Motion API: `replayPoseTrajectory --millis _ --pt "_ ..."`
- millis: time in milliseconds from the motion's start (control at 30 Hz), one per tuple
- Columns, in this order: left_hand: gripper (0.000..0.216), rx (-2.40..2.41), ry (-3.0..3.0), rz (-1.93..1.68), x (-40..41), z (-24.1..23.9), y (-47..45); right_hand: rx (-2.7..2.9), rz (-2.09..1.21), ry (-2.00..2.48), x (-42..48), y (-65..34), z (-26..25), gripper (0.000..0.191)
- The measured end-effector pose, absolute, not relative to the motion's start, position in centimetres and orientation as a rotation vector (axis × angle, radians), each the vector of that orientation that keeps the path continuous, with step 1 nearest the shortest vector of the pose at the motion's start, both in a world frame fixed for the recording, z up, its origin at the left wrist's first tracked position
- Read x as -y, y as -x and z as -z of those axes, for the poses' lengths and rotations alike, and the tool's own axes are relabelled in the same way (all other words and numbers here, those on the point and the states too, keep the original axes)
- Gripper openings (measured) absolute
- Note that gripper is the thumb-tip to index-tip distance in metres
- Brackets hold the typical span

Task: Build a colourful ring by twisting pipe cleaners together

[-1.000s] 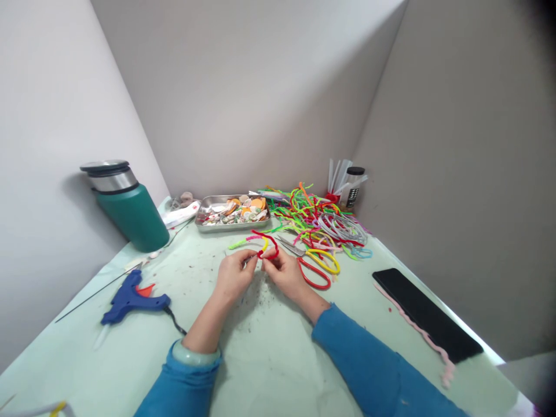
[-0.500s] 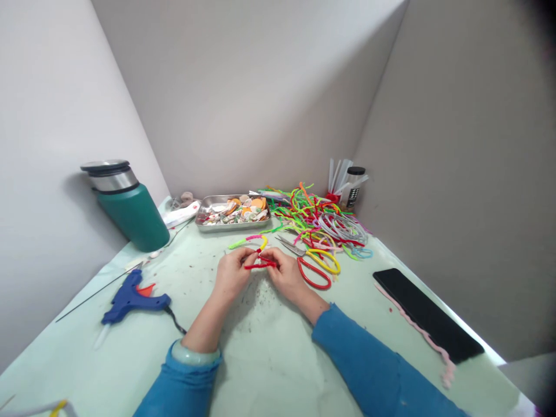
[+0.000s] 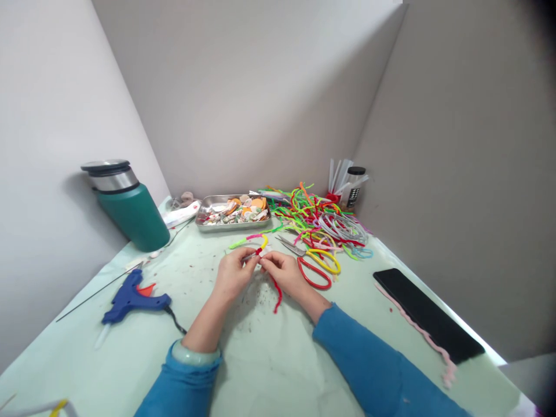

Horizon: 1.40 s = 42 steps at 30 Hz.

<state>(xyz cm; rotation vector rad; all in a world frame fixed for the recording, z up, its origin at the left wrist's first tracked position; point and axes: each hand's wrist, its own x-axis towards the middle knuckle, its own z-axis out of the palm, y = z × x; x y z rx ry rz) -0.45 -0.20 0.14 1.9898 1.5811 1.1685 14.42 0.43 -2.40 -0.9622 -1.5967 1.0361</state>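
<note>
My left hand (image 3: 232, 272) and my right hand (image 3: 286, 272) meet above the pale green table (image 3: 260, 359), fingertips pinched together on a red pipe cleaner (image 3: 277, 292). Its upper end is wound around a thin grey wire or stem between my fingers. The loose red tail hangs down toward me, under my right hand. A yellow, pink and green pipe cleaner (image 3: 249, 238) lies just beyond my fingers.
Red and yellow scissors (image 3: 315, 267) lie right of my hands, before a heap of coloured pipe cleaners (image 3: 321, 220). A steel tray (image 3: 232, 212) of small pieces sits behind. A blue glue gun (image 3: 130, 298) and green flask (image 3: 128, 205) stand left; a black phone (image 3: 428, 315) right.
The red pipe cleaner's free end, arched above my fingers a second ago, swung flat between my hands and now hangs down toward me. My hands stayed in place.
</note>
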Motion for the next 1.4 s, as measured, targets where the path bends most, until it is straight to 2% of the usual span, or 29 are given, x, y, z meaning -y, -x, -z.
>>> replayPoseTrajectory --millis 633,867,1000,1267,1400 --pt "0.018 -1.435 -1.980 -1.182 0.39 -0.10 0.15 1.708 -0.798 1.086 -0.32 -14.36 2.66 0.020" --pt "0.019 -1.509 -2.164 -1.193 0.65 -0.14 0.19 1.670 -0.765 1.064 -0.40 -14.13 2.57 0.021" --pt "0.020 -1.592 -2.330 -1.156 0.62 0.03 0.21 1.556 -0.811 1.066 -0.42 -14.14 2.52 0.018" --pt "0.018 -1.569 -2.441 -1.118 0.50 0.15 0.33 1.371 -1.156 0.996 -0.87 -14.39 2.62 0.035" --pt "0.020 -1.523 -2.522 -1.048 0.54 0.19 0.37 1.306 -1.229 0.967 -1.02 -14.53 2.61 0.036"
